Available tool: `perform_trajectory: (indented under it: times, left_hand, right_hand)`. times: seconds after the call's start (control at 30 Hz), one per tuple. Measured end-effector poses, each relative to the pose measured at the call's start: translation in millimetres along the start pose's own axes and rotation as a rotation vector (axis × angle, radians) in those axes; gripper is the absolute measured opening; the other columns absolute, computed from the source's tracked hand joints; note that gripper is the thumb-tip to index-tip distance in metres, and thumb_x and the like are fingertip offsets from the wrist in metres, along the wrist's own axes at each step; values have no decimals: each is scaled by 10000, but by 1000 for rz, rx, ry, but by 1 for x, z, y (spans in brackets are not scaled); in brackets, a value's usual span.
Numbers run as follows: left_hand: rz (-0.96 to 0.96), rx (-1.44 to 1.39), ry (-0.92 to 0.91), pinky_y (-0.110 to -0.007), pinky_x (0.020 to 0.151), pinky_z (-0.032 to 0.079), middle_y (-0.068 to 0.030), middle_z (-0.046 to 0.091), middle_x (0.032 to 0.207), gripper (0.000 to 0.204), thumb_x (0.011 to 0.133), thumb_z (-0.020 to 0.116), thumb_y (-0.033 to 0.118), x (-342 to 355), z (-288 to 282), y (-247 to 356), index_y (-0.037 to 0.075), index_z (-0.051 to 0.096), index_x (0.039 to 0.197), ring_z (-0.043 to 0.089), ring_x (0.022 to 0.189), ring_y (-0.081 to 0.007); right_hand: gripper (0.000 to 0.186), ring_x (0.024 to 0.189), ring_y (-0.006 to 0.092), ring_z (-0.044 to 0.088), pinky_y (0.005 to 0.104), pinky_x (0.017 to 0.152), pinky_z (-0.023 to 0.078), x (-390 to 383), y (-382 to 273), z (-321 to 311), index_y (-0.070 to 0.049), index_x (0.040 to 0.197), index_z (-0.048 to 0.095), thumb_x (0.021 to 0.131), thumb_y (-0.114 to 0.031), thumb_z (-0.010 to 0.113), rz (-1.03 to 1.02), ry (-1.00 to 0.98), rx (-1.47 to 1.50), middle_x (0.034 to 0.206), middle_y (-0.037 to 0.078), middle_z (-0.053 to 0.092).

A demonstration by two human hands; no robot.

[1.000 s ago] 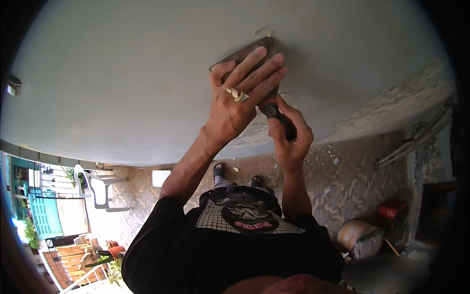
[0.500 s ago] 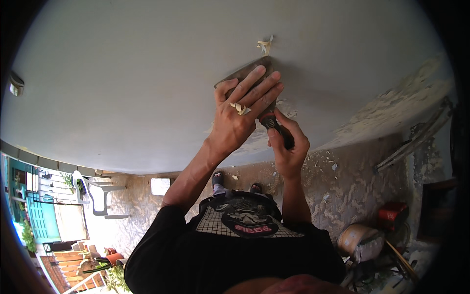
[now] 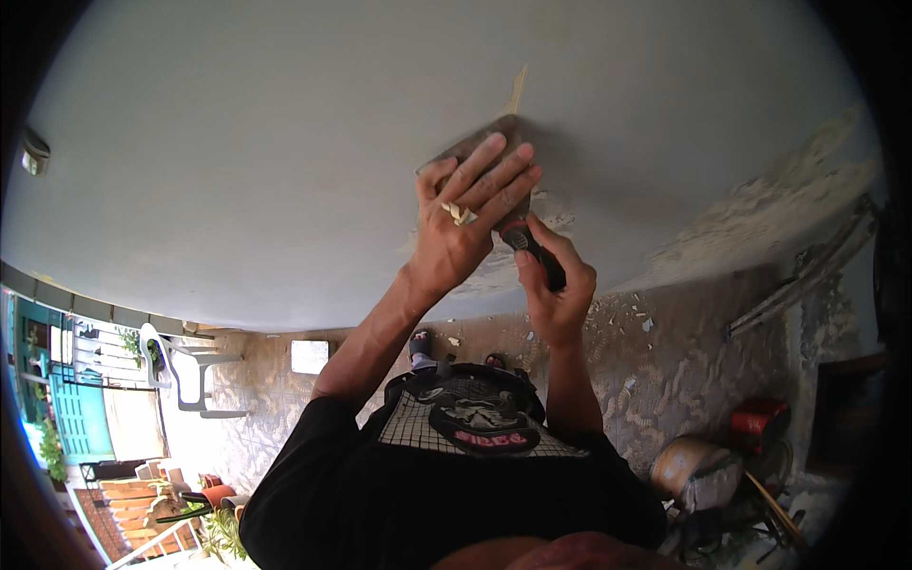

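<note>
- The scraper [image 3: 465, 149] lies against the grey wall [image 3: 237, 142], its broad blade pointing up-left and its handle [image 3: 551, 273] down-right.
- It looks light, with thin, stiff metal; the dusty blade may be slippery, making the handle the surer hold.
- The right hand [image 3: 562, 296] is clamped on that handle, thumb and fingers pinching it.
- The left hand [image 3: 445, 239] lies flat over the blade, fingers extended rather than gripping; a curled flake [image 3: 459, 213], probably brittle, rests on its back.
- A cream streak [image 3: 518, 90] on the wall meets the blade's upper corner.
- Pale chips [image 3: 647, 325] litter the floor [image 3: 665, 370].
</note>
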State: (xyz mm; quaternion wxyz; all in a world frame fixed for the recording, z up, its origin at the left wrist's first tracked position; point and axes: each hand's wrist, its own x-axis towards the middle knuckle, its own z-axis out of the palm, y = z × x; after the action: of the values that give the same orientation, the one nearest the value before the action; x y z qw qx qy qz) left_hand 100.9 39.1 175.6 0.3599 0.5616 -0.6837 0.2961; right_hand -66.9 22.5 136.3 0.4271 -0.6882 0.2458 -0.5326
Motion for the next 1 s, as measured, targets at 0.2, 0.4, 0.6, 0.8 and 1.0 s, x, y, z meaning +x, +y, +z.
perform_trajectory:
  times: [0.2,0.4,0.6,0.8,1.0]
  left_hand:
    - [-81,-112,99,-399,1144,244,45,620,1466,481,867,716,64,-11,17,4,219,704,1322,507,1407,-155]
    - [-107,-99,186,-395,1114,290,-23,664,1407,439,832,787,146,-20,40,13,192,735,1266,539,1381,-220]
    - [-130,-182,352,-413,1114,262,-6,615,1468,509,793,791,136,-24,47,17,213,710,1289,519,1388,-209]
    - [-96,-46,311,-438,1091,298,-55,635,1438,426,829,763,278,8,44,24,234,727,1251,556,1349,-269]
    - [-92,-54,273,-490,1161,244,-50,621,1461,364,893,694,290,-6,69,41,256,735,1253,542,1368,-280]
  right_hand:
    - [394,770,120,694,267,712,548,11,-13,-11,-11,1296,692,904,-10,734,-97,-30,-155,955,152,767]
    - [418,648,105,621,265,615,513,16,-18,-24,-49,1291,707,879,-9,762,-111,-65,-281,872,98,743]
    - [447,542,125,558,282,525,462,17,-25,-27,-56,1289,711,852,13,767,-225,-111,-389,769,88,684]
    - [436,523,116,536,277,508,446,25,-34,-34,-48,1278,717,851,29,760,-260,-70,-474,744,91,673]
    - [437,508,119,547,284,490,439,20,-29,-47,-37,1258,723,830,39,770,-234,-59,-484,698,76,639]
